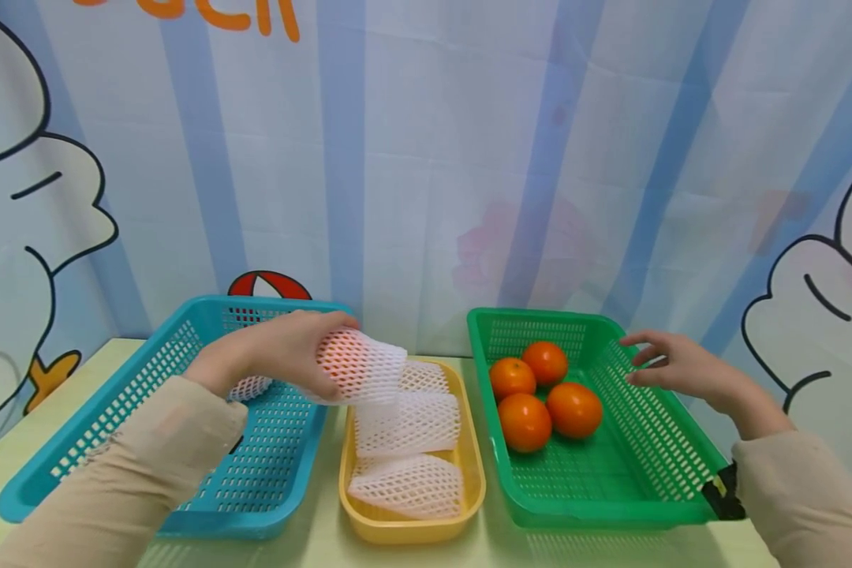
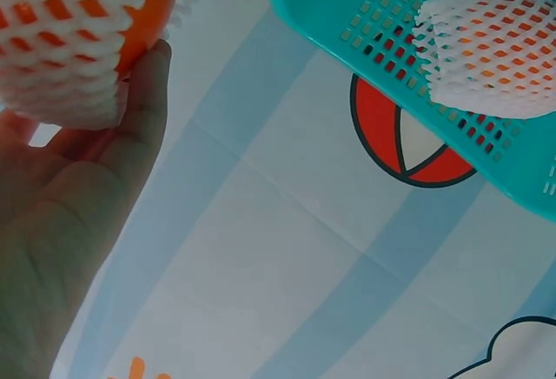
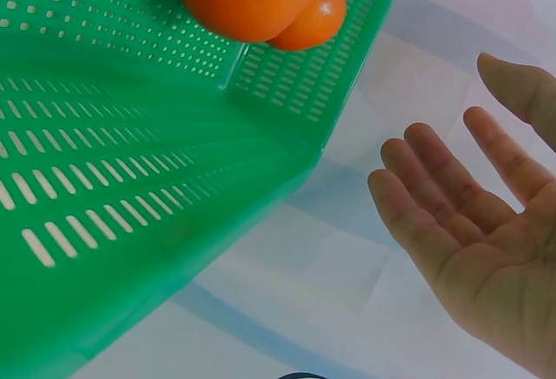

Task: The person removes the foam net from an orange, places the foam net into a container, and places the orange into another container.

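My left hand [image 1: 284,349] grips an orange in a white foam net sleeve [image 1: 362,369], held above the left edge of the yellow basket [image 1: 473,457]. Bare orange peel shows at one end of the net in the left wrist view. More white foam net sleeves [image 1: 408,426] lie flattened in the yellow basket. Over the right wall of the green basket [image 1: 610,517], my right hand [image 1: 681,371] hangs with fingers spread and holds nothing; its palm shows in the right wrist view. Several bare oranges [image 1: 575,410] sit together at the green basket's left side.
At the left stands a blue basket [image 1: 298,473], partly behind my left forearm. A netted orange [image 2: 495,49] lies inside it. All three baskets stand side by side on a pale yellow table [image 1: 319,544]. A striped cartoon curtain [image 1: 426,158] hangs right behind them.
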`<state>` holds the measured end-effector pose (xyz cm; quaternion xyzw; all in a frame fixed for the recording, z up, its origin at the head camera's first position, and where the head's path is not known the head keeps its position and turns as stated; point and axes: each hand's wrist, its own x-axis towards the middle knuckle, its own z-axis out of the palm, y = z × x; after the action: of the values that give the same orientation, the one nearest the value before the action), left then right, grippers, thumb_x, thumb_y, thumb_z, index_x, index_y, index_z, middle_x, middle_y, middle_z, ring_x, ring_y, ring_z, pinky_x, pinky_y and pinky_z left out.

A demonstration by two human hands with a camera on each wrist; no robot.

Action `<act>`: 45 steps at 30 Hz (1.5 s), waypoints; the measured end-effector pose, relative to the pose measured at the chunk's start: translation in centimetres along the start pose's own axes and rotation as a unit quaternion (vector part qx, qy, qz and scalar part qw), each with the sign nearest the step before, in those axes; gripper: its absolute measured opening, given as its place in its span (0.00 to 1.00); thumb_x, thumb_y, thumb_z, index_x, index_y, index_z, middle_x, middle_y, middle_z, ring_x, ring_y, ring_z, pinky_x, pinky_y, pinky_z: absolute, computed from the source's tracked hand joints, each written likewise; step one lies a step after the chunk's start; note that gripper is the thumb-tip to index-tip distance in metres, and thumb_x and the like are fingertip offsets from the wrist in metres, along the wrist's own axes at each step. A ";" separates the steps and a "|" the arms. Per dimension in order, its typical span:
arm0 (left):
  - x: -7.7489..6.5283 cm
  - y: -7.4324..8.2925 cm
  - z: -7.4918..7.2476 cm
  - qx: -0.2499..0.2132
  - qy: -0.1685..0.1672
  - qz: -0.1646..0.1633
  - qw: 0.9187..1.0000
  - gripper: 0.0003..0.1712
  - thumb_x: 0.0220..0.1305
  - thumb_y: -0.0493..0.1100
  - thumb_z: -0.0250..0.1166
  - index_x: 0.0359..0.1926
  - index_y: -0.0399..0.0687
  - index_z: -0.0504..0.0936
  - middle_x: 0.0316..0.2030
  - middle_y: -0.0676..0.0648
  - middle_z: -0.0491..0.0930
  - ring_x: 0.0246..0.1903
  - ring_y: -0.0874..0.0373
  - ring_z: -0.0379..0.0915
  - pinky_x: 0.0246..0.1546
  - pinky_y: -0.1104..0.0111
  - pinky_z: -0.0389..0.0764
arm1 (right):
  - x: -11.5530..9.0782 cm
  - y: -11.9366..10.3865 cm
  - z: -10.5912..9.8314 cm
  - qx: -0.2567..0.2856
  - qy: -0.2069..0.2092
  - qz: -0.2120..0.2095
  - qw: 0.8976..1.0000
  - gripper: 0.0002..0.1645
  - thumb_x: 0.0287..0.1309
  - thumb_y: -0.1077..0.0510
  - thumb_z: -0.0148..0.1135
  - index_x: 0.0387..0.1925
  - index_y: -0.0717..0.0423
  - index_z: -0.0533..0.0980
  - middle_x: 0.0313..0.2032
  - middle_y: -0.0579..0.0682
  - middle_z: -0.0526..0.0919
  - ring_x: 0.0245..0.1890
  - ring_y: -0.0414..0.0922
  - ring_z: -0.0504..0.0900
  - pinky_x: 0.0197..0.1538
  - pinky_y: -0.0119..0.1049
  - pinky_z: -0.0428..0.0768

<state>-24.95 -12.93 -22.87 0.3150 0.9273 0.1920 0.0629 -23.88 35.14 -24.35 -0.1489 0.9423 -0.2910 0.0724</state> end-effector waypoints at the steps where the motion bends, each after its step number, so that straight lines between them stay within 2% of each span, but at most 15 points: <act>1: 0.1 0.1 0.1 -0.004 0.000 0.001 1.000 0.38 0.43 0.43 0.67 0.59 0.47 0.67 0.43 0.50 0.75 0.38 0.56 0.70 0.35 0.65 0.74 | 0.0 -0.1 0.0 0.000 0.000 -0.003 1.000 0.35 0.61 0.56 0.58 0.64 0.68 0.58 0.51 0.69 0.70 0.49 0.61 0.73 0.45 0.52 0.76; 10: 0.4 0.5 0.3 -0.008 0.011 0.009 1.000 0.37 0.44 0.44 0.68 0.58 0.47 0.68 0.44 0.49 0.75 0.39 0.55 0.70 0.35 0.65 0.75 | 0.1 -0.8 0.0 0.002 0.004 -0.024 1.000 0.33 0.62 0.57 0.57 0.63 0.67 0.59 0.51 0.69 0.70 0.48 0.60 0.74 0.44 0.51 0.76; 18: 0.8 0.8 0.8 -0.013 0.022 0.015 1.000 0.37 0.43 0.44 0.68 0.58 0.47 0.68 0.43 0.50 0.75 0.38 0.56 0.70 0.35 0.66 0.75 | 0.5 -1.6 0.2 0.008 0.009 -0.025 1.000 0.34 0.60 0.56 0.59 0.63 0.65 0.60 0.51 0.67 0.71 0.48 0.59 0.74 0.44 0.49 0.77; 24: 1.2 1.0 1.4 0.004 0.036 0.030 0.999 0.38 0.44 0.46 0.69 0.59 0.46 0.67 0.42 0.50 0.75 0.38 0.56 0.69 0.37 0.65 0.73 | 0.8 -1.7 0.6 0.018 0.011 -0.046 0.999 0.33 0.60 0.56 0.60 0.62 0.66 0.61 0.51 0.68 0.71 0.49 0.61 0.74 0.45 0.50 0.77; 28: 1.4 1.2 1.7 0.016 0.038 0.023 0.999 0.39 0.44 0.48 0.69 0.59 0.46 0.67 0.43 0.49 0.75 0.40 0.55 0.69 0.37 0.64 0.73 | 0.8 -1.9 0.8 0.029 0.007 -0.045 0.999 0.34 0.60 0.55 0.60 0.62 0.65 0.61 0.52 0.68 0.70 0.49 0.60 0.74 0.45 0.48 0.77; 45: 2.1 2.0 2.2 -0.006 0.046 0.015 0.999 0.42 0.44 0.49 0.69 0.62 0.46 0.66 0.45 0.48 0.75 0.42 0.54 0.68 0.37 0.64 0.74 | 1.5 -3.6 1.4 0.038 0.006 -0.060 0.997 0.32 0.60 0.56 0.59 0.62 0.63 0.62 0.53 0.66 0.71 0.50 0.59 0.74 0.45 0.48 0.77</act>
<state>-24.94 -9.51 -24.11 0.3189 0.9234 0.2126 0.0189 -24.16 31.09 -23.56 -0.2006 0.9205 -0.3309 0.0546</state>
